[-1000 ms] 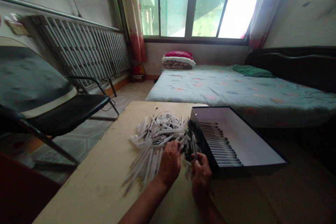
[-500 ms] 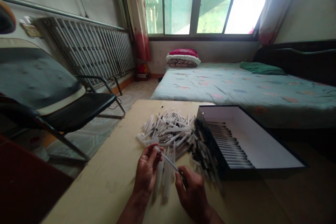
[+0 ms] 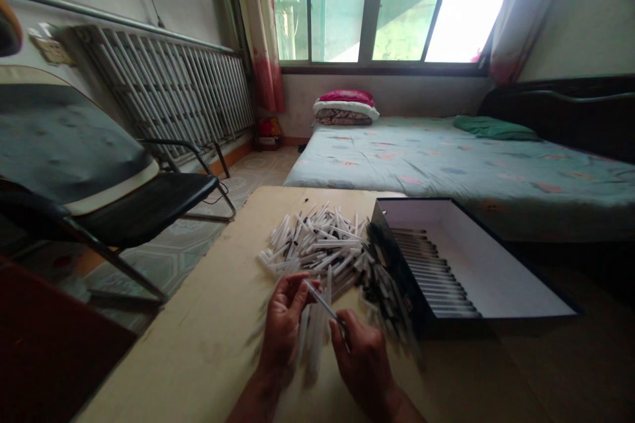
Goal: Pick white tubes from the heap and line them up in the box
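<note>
A thin whitish pen tube [image 3: 321, 301] slants between my two hands. Its upper left end is pinched by my left hand [image 3: 284, 320], fingers curled around it. My right hand [image 3: 361, 347] is closed on its lower right end. Just beyond my hands lies a heap of white pen parts [image 3: 322, 238]. Dark pen parts [image 3: 389, 297] are piled to its right, against the box. Several long pale tubes [image 3: 313, 344] lie between my wrists, partly hidden. The dark open box [image 3: 506, 264] has a white inside, with a row of pens [image 3: 436, 274] along its left side.
All of this rests on a pale yellow table [image 3: 198, 317]. Beyond it is a bed [image 3: 397, 152] with folded bedding [image 3: 344, 108]. A black folding chair [image 3: 143, 205] stands at the left, and something dark red [image 3: 54, 337] fills the lower left corner.
My left hand has moved slightly right, nearer my right hand. The tube between them looks shorter in view. My right hand has hardly moved.
</note>
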Tool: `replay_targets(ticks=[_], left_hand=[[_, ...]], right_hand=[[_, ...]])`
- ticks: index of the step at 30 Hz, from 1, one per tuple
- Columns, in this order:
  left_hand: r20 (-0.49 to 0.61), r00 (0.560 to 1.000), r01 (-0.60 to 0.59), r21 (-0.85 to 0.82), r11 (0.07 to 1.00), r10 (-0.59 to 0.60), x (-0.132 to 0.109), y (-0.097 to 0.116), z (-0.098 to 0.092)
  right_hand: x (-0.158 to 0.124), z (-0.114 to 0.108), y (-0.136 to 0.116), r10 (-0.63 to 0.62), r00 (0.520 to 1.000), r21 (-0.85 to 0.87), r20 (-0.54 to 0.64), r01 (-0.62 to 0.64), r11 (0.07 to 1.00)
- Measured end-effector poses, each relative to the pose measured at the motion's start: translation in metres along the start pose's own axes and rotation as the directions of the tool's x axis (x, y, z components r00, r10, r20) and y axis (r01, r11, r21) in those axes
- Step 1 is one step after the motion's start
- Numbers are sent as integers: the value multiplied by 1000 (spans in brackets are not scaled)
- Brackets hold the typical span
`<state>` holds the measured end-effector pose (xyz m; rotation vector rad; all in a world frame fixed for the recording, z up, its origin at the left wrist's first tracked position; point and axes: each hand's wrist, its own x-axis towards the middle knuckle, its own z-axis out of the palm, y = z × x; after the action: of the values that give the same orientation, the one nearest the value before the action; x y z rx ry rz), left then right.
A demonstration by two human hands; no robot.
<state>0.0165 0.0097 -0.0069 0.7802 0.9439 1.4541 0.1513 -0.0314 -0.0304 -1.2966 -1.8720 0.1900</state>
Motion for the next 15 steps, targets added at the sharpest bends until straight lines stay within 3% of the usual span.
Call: replay_targets(ticks=[6, 11, 15], left_hand=[[23, 1000, 23, -104, 994, -21, -5, 3, 6], [48, 999, 5, -86, 996, -1, -6, 6, 9], [54, 998, -2, -92, 996, 7, -8, 7, 9]], right_hand=[[-1, 4, -2, -28, 1000, -11, 9, 28, 1000], [-2, 3, -7, 113, 990, 190, 81, -127, 974], [1, 0, -15, 241, 962, 390, 127, -272, 880]])
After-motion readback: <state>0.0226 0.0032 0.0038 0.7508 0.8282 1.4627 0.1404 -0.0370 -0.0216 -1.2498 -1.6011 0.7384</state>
